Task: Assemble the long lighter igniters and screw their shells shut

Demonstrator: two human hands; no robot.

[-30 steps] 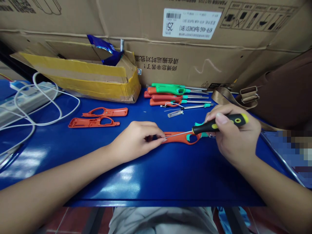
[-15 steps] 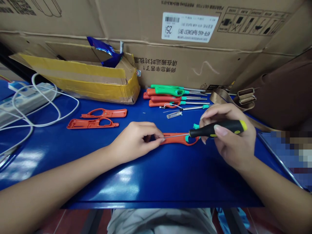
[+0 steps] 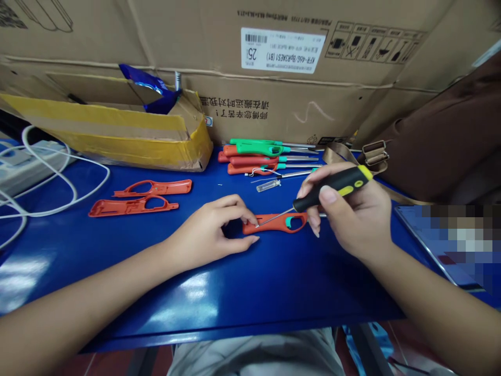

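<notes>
In my right hand [image 3: 358,216] is a black-and-yellow screwdriver [image 3: 329,191], tilted, its thin shaft running down to the left. Its tip meets the handle of an orange-red gas lighter [image 3: 270,223], close to a small pale spot. This lighter lies flat on the blue table and has a teal trigger; my right fingers hide part of its far end. My left hand [image 3: 211,230] rests beside the lighter's left end, index fingertip at its upper edge, thumb apart below. Two loose orange shell halves [image 3: 164,187] lie to the left.
Several lighters [image 3: 254,149] are stacked at the back, near a clear fuel tank [image 3: 268,185]. A yellow-taped carton [image 3: 168,149] and a power strip with white cables [image 3: 35,162] stand left. A tablet-like device [image 3: 426,245] and a brown bag [image 3: 438,136] are on the right.
My left thumb has come away from the lighter, so thumb and index finger are now apart. The screwdriver is tilted more steeply. The whole view has shifted slightly.
</notes>
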